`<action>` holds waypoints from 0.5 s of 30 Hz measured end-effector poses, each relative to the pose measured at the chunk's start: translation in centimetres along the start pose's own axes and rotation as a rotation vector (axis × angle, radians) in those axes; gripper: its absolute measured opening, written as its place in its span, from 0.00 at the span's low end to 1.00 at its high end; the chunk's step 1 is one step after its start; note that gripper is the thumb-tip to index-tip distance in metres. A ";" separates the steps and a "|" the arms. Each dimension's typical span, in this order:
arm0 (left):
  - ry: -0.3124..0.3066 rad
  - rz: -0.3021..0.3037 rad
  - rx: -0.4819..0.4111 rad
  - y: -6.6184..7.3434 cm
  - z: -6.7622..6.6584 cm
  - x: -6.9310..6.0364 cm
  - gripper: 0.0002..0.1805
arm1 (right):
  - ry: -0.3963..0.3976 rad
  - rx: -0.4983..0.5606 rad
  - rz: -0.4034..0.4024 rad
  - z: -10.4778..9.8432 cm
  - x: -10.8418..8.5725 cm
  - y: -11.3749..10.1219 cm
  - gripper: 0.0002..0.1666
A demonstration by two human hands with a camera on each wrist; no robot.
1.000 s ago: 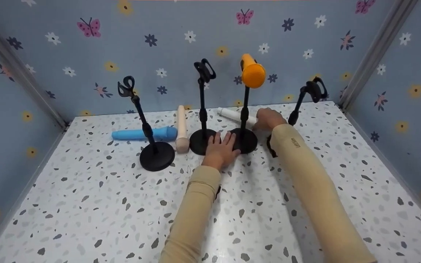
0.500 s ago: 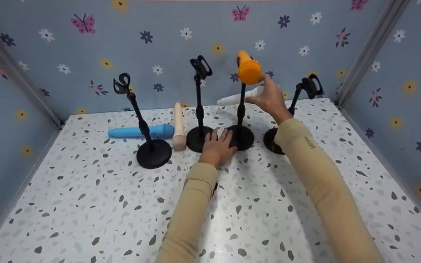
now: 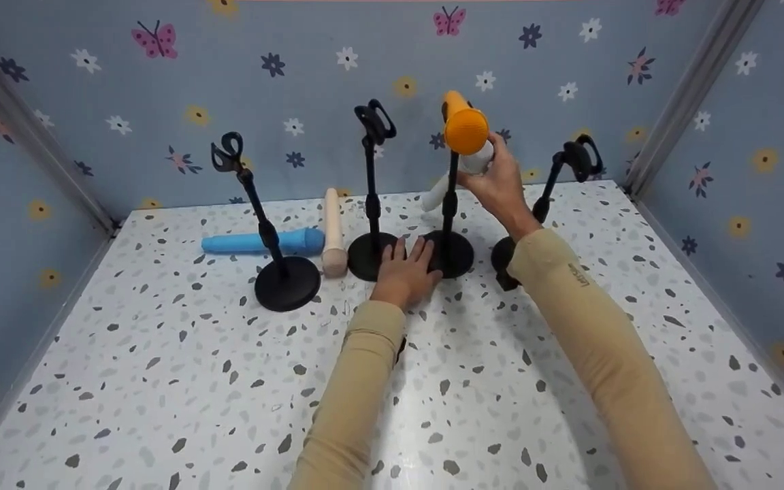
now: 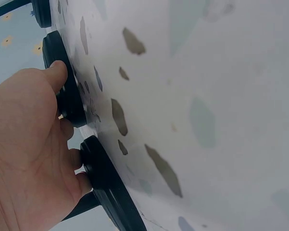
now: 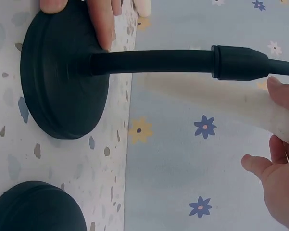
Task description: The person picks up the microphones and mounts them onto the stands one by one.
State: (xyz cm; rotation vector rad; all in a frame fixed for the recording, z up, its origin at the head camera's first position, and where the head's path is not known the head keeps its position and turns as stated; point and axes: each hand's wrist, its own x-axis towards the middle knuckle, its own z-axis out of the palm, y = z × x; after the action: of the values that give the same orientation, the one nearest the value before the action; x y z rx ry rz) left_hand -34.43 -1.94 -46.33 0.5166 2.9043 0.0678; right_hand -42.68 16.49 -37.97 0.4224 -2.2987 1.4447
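In the head view my right hand (image 3: 503,185) grips a white microphone (image 3: 435,194) by its head end, tilted in the air behind a black stand. That stand's clip carries an orange microphone (image 3: 466,131), which partly covers the white one. In the right wrist view the white microphone (image 5: 207,94) slants behind the stand's pole (image 5: 154,62). My left hand (image 3: 405,278) rests with spread fingers on the round bases of the two middle stands. The left wrist view shows its thumb on one base (image 4: 76,103) and its fingers at the other base (image 4: 106,180).
A stand (image 3: 288,282) with a bare clip is at the left; another stand (image 3: 550,184) is at the right, its base partly behind my sleeve. A blue microphone (image 3: 242,243) and a beige microphone (image 3: 333,228) lie on the speckled table (image 3: 194,395). A patterned wall (image 3: 263,102) closes the back.
My right hand has lifted the white microphone off the table and brought it up behind the orange one, with its thin end now hanging lower. My left hand has stayed on the bases.
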 end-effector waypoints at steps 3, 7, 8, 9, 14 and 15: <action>0.002 0.001 0.001 0.0 0.0 0.0 0.37 | -0.017 0.009 -0.010 -0.2 -0.3 0.1 0.38; 0.005 0.001 -0.001 0.1 0.2 0.1 0.37 | -0.046 0.025 -0.049 -0.8 -1.0 0.6 0.37; 0.004 0.000 0.000 0.1 0.2 0.1 0.37 | -0.054 0.026 -0.054 -0.9 -1.1 0.6 0.37; 0.006 0.000 0.000 0.1 0.1 0.0 0.37 | -0.060 0.020 -0.056 -1.0 -1.3 0.6 0.37; 0.000 -0.004 -0.013 0.1 -0.1 -0.1 0.37 | -0.086 -0.008 -0.012 -1.5 -2.1 0.4 0.41; -0.001 -0.003 -0.018 0.1 -0.1 -0.1 0.37 | -0.096 -0.017 0.003 -1.5 -2.2 0.4 0.41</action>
State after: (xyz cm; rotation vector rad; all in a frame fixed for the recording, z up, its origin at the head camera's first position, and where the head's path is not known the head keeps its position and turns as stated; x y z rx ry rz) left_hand -34.37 -1.91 -46.23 0.5086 2.9003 0.0925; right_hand -40.68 18.15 -38.79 0.4927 -2.3857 1.4338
